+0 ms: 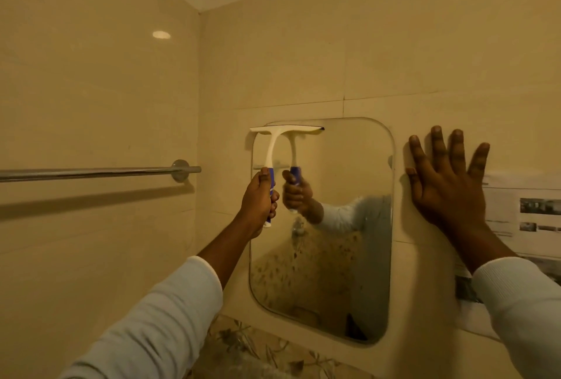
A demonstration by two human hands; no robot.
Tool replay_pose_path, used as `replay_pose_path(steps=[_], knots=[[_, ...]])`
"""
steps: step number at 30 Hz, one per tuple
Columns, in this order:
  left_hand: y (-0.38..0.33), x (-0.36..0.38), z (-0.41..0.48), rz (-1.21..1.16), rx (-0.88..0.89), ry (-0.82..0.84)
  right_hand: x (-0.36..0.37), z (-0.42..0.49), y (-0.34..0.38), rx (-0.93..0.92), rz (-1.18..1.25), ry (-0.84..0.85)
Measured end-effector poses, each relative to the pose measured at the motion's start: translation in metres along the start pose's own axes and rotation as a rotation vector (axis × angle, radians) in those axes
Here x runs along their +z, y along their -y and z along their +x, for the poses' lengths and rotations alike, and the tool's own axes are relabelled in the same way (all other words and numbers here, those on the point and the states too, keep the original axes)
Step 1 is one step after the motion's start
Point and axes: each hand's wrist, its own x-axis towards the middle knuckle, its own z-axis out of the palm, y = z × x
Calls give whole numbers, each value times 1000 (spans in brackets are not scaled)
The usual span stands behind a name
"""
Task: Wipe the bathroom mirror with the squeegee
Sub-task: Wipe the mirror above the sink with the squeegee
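Note:
A frameless mirror (349, 245) with rounded corners hangs on the tiled wall, right of centre. My left hand (258, 199) grips the blue handle of a white squeegee (273, 148). Its blade lies level against the mirror's top left corner, reaching past the left edge onto the tile. My right hand (446, 184) presses flat on the wall just right of the mirror, fingers spread. The mirror reflects the squeegee, the gripping hand and a pale sleeve.
A chrome towel bar (100, 171) runs along the left wall, ending near the room corner. A printed paper sheet (528, 214) is taped to the wall right of my right hand. A patterned counter (258, 348) lies below the mirror.

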Motion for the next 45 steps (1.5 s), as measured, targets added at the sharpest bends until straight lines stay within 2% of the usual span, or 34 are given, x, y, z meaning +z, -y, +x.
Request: replay_pose_path(steps=[29, 45], knots=[[175, -63, -74, 28, -201, 84, -4, 1, 5, 6, 5, 33], [221, -81, -122, 106, -322, 77, -2, 1, 4, 6, 15, 20]])
